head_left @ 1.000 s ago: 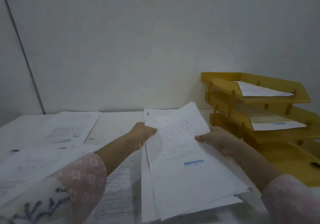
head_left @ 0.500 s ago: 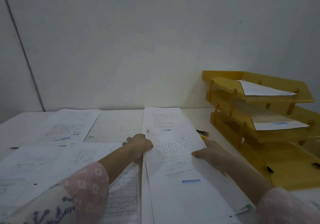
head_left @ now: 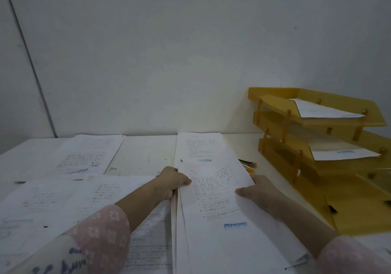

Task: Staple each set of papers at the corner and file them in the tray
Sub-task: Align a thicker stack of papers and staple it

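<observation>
Currently in hand: by my reading, gathering one paper set (head_left: 213, 214) and squaring it for the stapler. Whether a corner is already stapled cannot be told.
Paper set: lies on the bench (head_left: 146, 153) near the middle, its long side running 12 to 6 o'clock, with a blue stamp toward the near end.
Left grip (head_left: 174, 181): clamped on the set's 9 o'clock edge, thumb on top.
Right grip (head_left: 261, 191): holds the 3 o'clock edge with the thumb laid over the top sheet. The fingers beneath are hidden.
Tray (head_left: 275, 92): yellow, three tiers, at 3 o'clock of the set and well apart from it. The upper two tiers carry papers.
Small yellow-and-black thing (head_left: 248, 164): just past the set at 1 o'clock, half hidden. It may be the stapler, but I cannot tell.
Loose sheets (head_left: 84, 155): spread from 9 to 11 o'clock.
Next move: likely calls for the edges flush at one corner. One grip would be freed to fetch the stapler while the other pins the sheets so they don't slip.
</observation>
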